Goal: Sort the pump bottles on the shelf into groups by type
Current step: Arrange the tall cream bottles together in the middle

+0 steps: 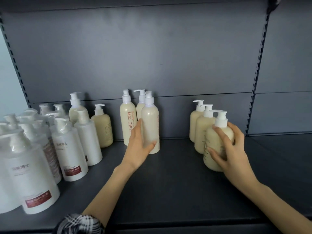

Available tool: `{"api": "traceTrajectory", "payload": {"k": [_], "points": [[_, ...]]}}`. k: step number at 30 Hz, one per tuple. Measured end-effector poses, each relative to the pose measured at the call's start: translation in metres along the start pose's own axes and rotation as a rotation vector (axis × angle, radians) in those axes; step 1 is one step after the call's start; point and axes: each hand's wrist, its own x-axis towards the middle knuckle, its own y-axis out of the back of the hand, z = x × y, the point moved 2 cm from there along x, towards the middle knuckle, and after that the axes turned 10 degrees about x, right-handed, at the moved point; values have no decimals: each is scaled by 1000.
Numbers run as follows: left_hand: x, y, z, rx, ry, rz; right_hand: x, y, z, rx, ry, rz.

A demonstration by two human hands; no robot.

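- Dark grey shelf holds all the bottles; nearest, at left, white wrapped bottles stand grouped, labels blurred.
- Your right hand grips a squat cream bottle: set it upright against its twins.
- Your left hand wraps a tall slim bottle: keep it vertical.
- Far left, a stray tall bottle is half hidden.

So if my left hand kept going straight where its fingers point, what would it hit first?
Your left hand holds the front tall bottle; beyond its fingertips, probably the rear tall bottle comes first, though depth is unclear.
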Motion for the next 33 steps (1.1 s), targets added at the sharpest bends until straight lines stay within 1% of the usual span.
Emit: {"api": "traceTrajectory", "payload": {"k": [2,4,5,7,8,9,11,13,15,18,20,24,27,29,31,33], "points": [[7,-3,6,-38,30,17,1,1,-8,-122,54,32],[10,-5,10,-66,46,40,4,0,-26,-221,211,121],[9,-6,10,-81,48,46,6,-3,-37,-195,302,131],[6,-8,8,-101,46,32,12,-14,-58,-88,437,46],[3,-9,6,-87,32,16,17,-22,-65,-45,453,-17],[2,-9,5,-69,13,-3,24,-33,-71,-6,426,-80],[-2,-8,3,-91,6,-44,41,-58,-76,111,260,-184],[-5,-5,2,-181,50,-78,55,-86,-71,280,57,-242],[-9,-4,1,-277,88,-92,66,-111,-64,371,-58,-266],[-11,-4,-2,-409,128,-94,70,-141,-59,439,-90,-327],[-9,-3,-4,-447,125,-101,68,-154,-56,465,-90,-348],[-2,-4,-11,-467,169,-63,63,-169,-50,470,-113,-309],[1,-3,-10,-498,193,-66,59,-174,-46,456,-124,-280],[0,-2,-8,-482,175,-82,59,-176,-43,420,-136,-256],[-1,-1,-4,-418,142,-80,60,-176,-40,403,-163,-234],[0,5,-1,-307,101,5,60,-174,-38,398,-178,-224]]}}
